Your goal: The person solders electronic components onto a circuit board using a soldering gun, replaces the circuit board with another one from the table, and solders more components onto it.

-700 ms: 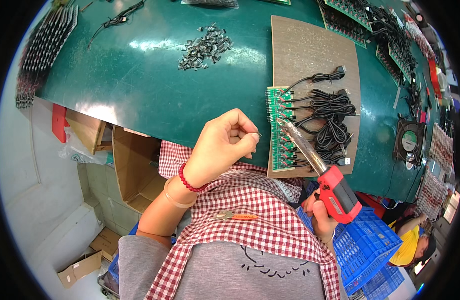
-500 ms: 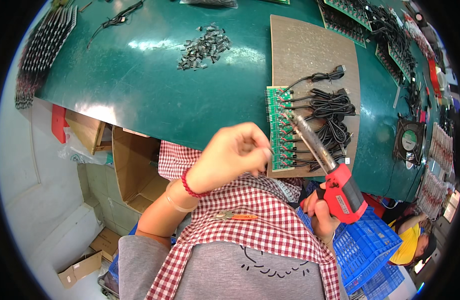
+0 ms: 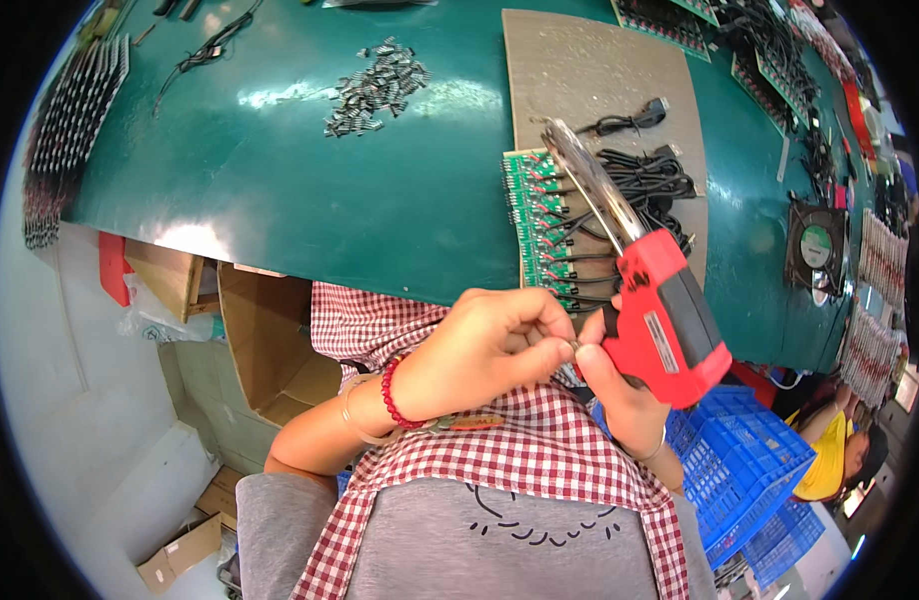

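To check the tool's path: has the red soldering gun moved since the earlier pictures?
Yes, forward: the red soldering gun, its tip earlier near the middle of the green circuit boards, now reaches past their far end.

The head view is a wide fisheye, the left of two cameras worn side by side, facing down and somewhat forward. It looks from above the near edge of the worktop (image 3: 400, 220): the wearer's grey shirt (image 3: 520, 510) and checked apron (image 3: 520, 455) fill the lower middle, while the worktop stretches away toward the top. The left hand (image 3: 525, 345) and right hand (image 3: 625, 390) are close to the lens, near the middle. The field reaches past the worktop's near-left corner to the wall (image 3: 40, 400); the worktop's near edge bows, and darkness rings the picture.
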`<action>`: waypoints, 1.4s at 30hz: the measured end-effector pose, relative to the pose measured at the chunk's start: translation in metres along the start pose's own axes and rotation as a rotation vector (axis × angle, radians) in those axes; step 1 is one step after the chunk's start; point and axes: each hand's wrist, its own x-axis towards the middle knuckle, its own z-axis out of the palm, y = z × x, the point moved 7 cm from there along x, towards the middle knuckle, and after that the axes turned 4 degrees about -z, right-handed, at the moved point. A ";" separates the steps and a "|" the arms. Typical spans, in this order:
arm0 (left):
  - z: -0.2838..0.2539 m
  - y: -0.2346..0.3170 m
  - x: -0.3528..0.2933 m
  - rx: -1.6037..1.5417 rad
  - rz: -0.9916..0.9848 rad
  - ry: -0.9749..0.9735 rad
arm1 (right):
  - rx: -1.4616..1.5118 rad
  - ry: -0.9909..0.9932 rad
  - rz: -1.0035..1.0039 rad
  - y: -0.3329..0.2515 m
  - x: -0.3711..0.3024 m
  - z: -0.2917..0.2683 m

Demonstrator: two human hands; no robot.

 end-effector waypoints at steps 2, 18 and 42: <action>-0.004 0.002 -0.003 0.053 -0.003 0.084 | 0.023 -0.005 0.001 0.000 0.004 0.002; -0.046 0.046 -0.023 -0.095 0.349 0.418 | -0.013 0.002 -0.105 -0.020 0.034 0.029; -0.063 0.047 -0.007 0.521 0.493 0.689 | -0.038 0.084 -0.116 -0.022 0.024 0.015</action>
